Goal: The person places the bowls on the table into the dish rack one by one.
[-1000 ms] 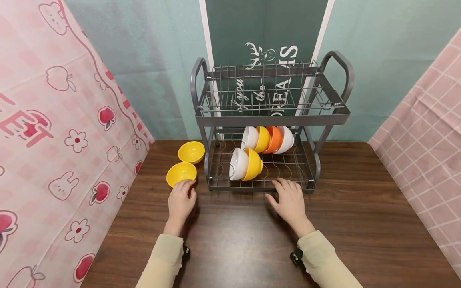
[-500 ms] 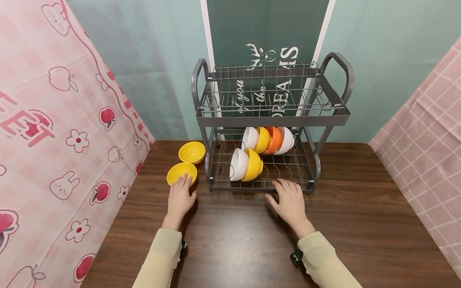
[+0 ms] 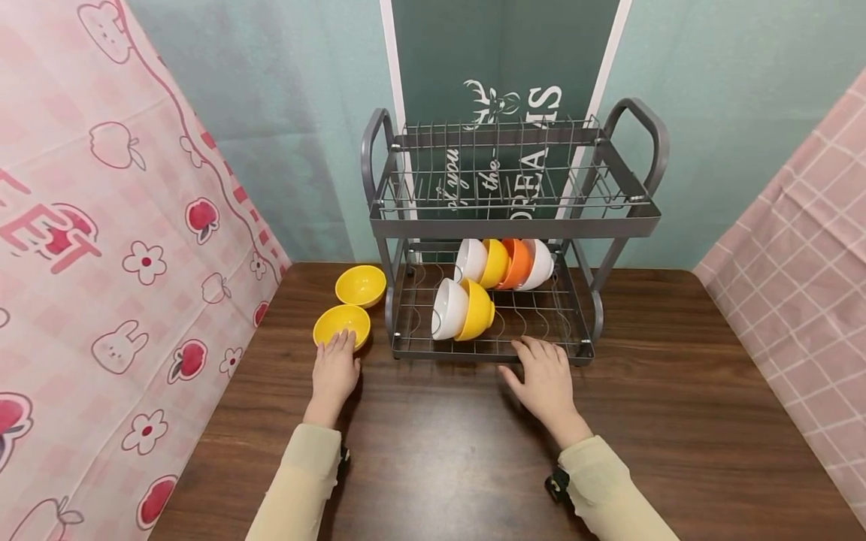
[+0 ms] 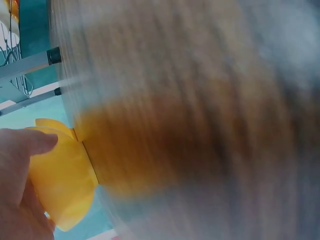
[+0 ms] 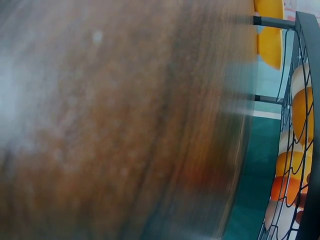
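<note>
Two yellow bowls stand upright left of the rack. My left hand (image 3: 334, 376) pinches the near rim of the nearer yellow bowl (image 3: 328, 321), fingers over the edge and thumb outside. In the left wrist view the thumb (image 4: 42, 142) lies against that bowl's wall (image 4: 65, 180). Just behind it is the farther yellow bowl (image 3: 361, 285). My right hand (image 3: 546, 379) holds nothing, its relaxed fingertips resting at the front rail of the grey dish rack (image 3: 460, 356). That hand is not seen in the right wrist view.
On the rack's lower tier, a white bowl (image 3: 448, 309) and a yellow bowl (image 3: 477, 309) lean in front. Behind them, a row holds white, yellow and orange bowls (image 3: 517, 263). The upper tier (image 3: 514, 228) overhangs them. Pink cloth (image 3: 135, 338) borders the table's left side.
My left hand has reached forward over the nearer yellow bowl's rim, then shifted slightly left as the thumb drew in towards the fingers. My right hand stays in place.
</note>
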The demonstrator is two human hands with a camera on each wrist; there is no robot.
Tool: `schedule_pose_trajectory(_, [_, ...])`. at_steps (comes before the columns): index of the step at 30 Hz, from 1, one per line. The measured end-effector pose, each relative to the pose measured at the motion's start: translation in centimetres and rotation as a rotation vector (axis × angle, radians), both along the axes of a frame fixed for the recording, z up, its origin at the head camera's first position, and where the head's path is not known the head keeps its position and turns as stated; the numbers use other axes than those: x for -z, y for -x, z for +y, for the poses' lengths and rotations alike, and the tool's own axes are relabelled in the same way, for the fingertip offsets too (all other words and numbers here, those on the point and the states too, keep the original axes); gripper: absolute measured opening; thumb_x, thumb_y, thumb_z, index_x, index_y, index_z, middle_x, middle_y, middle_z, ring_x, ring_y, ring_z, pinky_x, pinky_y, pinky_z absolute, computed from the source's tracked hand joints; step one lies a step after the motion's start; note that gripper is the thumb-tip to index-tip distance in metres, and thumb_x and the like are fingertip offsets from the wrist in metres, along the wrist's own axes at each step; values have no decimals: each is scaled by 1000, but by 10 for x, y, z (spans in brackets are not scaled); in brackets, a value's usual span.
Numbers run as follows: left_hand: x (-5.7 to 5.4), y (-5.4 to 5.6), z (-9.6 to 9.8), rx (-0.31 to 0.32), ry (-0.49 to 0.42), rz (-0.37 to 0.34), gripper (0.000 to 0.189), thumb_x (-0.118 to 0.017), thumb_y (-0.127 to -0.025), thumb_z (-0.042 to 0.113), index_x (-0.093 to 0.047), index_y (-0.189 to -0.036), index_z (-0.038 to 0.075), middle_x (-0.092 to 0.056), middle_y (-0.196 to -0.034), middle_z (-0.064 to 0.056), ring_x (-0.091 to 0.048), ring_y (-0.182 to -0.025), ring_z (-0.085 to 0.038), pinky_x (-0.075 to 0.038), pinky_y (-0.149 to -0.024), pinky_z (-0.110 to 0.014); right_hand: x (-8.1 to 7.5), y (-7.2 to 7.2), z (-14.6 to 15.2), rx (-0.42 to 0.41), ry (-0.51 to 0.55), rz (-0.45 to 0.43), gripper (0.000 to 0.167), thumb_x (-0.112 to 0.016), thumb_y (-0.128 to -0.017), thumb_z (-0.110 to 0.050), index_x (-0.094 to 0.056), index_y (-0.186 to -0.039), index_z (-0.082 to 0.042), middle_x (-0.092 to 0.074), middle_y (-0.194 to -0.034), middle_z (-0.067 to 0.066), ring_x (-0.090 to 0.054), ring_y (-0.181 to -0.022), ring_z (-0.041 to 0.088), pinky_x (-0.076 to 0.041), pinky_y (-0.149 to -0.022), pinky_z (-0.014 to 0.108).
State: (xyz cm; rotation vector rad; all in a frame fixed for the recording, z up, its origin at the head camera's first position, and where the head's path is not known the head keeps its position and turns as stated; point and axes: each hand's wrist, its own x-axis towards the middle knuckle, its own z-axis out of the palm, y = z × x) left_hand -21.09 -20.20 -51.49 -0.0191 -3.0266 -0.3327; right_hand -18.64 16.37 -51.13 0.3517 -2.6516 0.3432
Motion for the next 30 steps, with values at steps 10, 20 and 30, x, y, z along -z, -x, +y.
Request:
schedule_pose_trajectory(10, [-1, -2, 1, -17, 37, 44, 38, -51, -88, 5, -55, -125, 3, -52, -134, -15, -47, -126, -32, -25, -110, -54, -1, -1, -1, -3, -7, 3, 52, -65, -78, -45, -60, -116, -10, -59, -119, 13, -51, -111, 32, -32, -98, 50])
schedule_pose_trajectory(20, [0, -4, 0, -36, 8, 82, 35, -52, -83, 2, -64, -116, 6, -60, -125, -11, -55, -117, -32, -28, -108, -55, 2, 1, -2, -3, 2, 6, 51, -66, -79, -45, -61, -115, -10, -59, -119, 12, -52, -111, 32, -32, -98, 50])
schedule_pose_trajectory(30, [-2, -5, 0, -35, 9, 59, 31, -54, -82, 1, -69, -108, 9, -64, -121, -8, -58, -112, -29, -29, -107, -56, 1, 1, -1, 1, -2, 19, 50, -65, -78, -44, -61, -115, -10, -59, -118, 13, -51, -110, 32, -32, -98, 50])
